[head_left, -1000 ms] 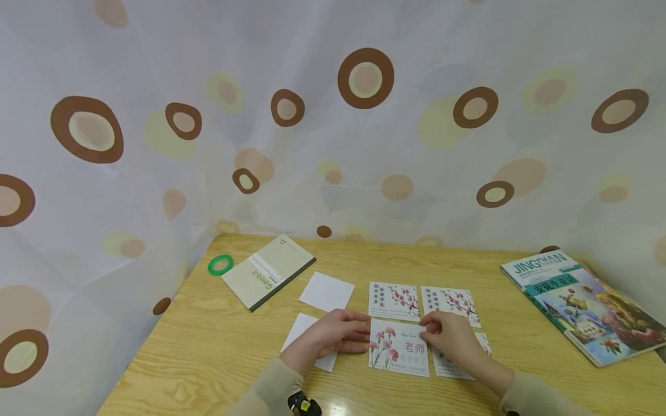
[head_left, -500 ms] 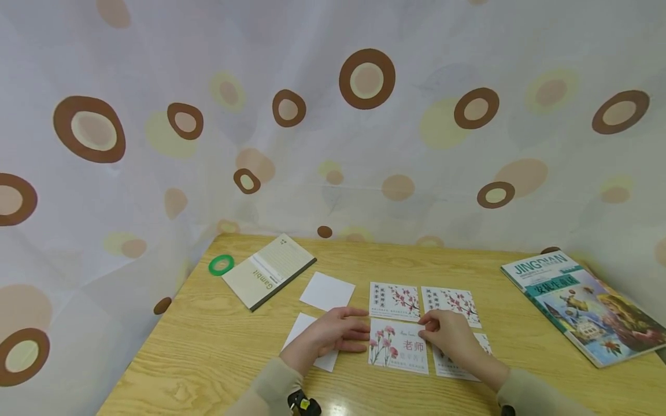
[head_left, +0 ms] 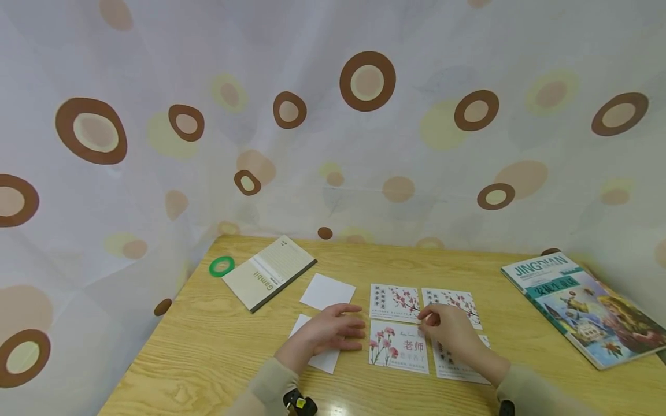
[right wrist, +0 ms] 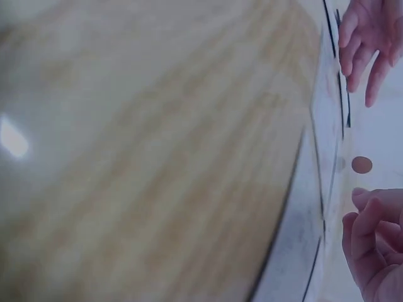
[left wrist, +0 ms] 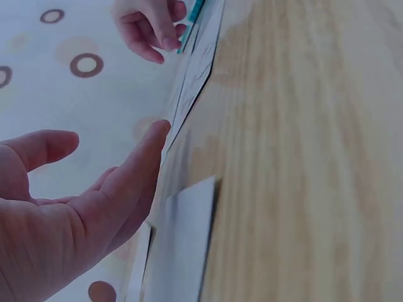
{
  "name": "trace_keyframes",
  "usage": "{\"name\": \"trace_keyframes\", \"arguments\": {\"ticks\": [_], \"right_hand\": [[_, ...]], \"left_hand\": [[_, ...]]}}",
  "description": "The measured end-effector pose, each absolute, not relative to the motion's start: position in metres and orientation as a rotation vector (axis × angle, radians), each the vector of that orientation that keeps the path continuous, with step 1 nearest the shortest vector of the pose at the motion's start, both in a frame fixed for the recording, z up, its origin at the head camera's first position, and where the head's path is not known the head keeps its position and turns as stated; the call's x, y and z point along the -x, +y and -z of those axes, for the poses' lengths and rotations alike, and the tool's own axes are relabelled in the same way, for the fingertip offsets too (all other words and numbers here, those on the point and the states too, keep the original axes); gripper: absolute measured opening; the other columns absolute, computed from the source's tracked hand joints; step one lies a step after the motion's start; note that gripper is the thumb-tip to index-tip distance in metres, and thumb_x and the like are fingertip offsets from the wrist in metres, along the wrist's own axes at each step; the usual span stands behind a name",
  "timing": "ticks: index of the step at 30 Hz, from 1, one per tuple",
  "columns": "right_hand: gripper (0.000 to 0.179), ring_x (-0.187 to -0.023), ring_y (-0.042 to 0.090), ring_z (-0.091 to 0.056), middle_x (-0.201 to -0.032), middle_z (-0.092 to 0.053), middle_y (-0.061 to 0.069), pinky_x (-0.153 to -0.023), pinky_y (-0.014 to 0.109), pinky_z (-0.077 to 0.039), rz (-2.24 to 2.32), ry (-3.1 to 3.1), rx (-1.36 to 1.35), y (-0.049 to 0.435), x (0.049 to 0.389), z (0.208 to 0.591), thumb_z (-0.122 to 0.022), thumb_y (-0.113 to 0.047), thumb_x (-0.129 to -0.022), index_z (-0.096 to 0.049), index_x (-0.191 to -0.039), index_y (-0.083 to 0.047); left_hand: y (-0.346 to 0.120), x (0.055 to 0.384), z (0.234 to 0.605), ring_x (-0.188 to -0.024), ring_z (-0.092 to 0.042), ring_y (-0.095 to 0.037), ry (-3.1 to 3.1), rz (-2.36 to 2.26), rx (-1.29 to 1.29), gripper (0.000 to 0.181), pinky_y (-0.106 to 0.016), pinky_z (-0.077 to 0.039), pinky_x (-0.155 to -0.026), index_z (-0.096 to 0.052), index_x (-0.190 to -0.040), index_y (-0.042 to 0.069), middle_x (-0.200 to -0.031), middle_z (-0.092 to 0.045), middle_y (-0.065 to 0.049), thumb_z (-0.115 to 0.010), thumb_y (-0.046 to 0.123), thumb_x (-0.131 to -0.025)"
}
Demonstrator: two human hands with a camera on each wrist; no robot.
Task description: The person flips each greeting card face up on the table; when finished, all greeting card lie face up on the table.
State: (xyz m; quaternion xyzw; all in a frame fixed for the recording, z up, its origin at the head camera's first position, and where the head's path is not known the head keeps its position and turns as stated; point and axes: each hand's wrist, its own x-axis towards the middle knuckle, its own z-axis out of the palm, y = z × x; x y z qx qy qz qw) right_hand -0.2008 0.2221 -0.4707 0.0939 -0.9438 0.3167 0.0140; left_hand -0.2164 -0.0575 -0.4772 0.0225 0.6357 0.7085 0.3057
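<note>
Through the head camera I take the carnation card (head_left: 398, 349) as my clock centre, flat on the wooden table (head_left: 177, 364). At four o'clock lies a printed card (head_left: 452, 371), partly covered. The left hand (head_left: 329, 335) hovers at nine over a near blank card (head_left: 325, 362) — spread wide and empty. The right hand (head_left: 451, 334), at three, hovers with fingers loosely bent — a narrow, empty grip. Beyond, a blossom card (head_left: 393, 299) lies at twelve, a second blossom card (head_left: 450, 297) at two, a far blank card (head_left: 328, 290) at ten. Farther still, the notebook (head_left: 270, 274) sits at ten.
</note>
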Motion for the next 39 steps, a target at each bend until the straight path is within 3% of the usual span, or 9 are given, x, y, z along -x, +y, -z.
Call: {"name": "trace_keyframes", "arguments": {"ticks": [7,13,19,28,39], "right_hand": [[0.021,-0.075,0.011,-0.062,-0.084,-0.070,-0.003,-0.063,0.023,-0.051,-0.921,-2.853,-0.495,0.220,0.214,0.457,-0.077,-0.011,-0.085,-0.072,-0.105,-0.010],[0.037,-0.103,0.028,-0.066,-0.117,-0.070,0.007,-0.081,0.040,-0.057,-0.781,-2.790,-0.746,0.209,0.225,0.459,-0.077,-0.014,-0.086,-0.068,-0.121,-0.011],[0.046,-0.122,0.034,-0.058,-0.130,-0.063,0.011,-0.096,0.050,-0.052,-0.712,-2.741,-0.903,0.193,0.234,0.460,-0.077,-0.016,-0.087,-0.063,-0.131,-0.012],[0.053,-0.135,0.038,-0.047,-0.144,-0.054,0.016,-0.107,0.056,-0.043,-0.543,-2.700,-1.101,0.168,0.249,0.457,-0.076,-0.022,-0.088,-0.059,-0.137,-0.013],[0.055,-0.141,0.042,-0.038,-0.150,-0.047,0.019,-0.112,0.057,-0.037,-0.461,-2.803,-1.222,0.138,0.259,0.458,-0.072,-0.024,-0.091,-0.054,-0.143,-0.016]], "left_hand": [[-0.075,0.226,0.471,-0.114,-0.065,-0.031,1.748,-1.915,-0.096,0.051,-0.043,-0.057,-0.091,-0.038,-0.148,-0.002,-0.137,-0.055,-0.028,-0.052,0.014,-0.102],[-0.088,0.229,0.471,-0.111,-0.067,-0.027,1.800,-1.953,-0.076,0.052,-0.040,-0.056,-0.093,-0.039,-0.148,-0.002,-0.137,-0.054,-0.028,-0.054,0.014,-0.101],[-0.106,0.234,0.469,-0.114,-0.065,-0.029,1.829,-1.991,-0.070,0.052,-0.042,-0.055,-0.096,-0.036,-0.149,-0.003,-0.141,-0.049,-0.031,-0.052,0.014,-0.102],[-0.130,0.240,0.466,-0.115,-0.063,-0.027,1.878,-2.019,-0.039,0.055,-0.039,-0.053,-0.099,-0.033,-0.151,-0.002,-0.143,-0.046,-0.032,-0.053,0.010,-0.101],[-0.146,0.250,0.466,-0.113,-0.061,-0.023,1.993,-1.977,-0.027,0.055,-0.033,-0.054,-0.095,-0.036,-0.150,-0.002,-0.145,-0.043,-0.032,-0.055,0.003,-0.099]]}}
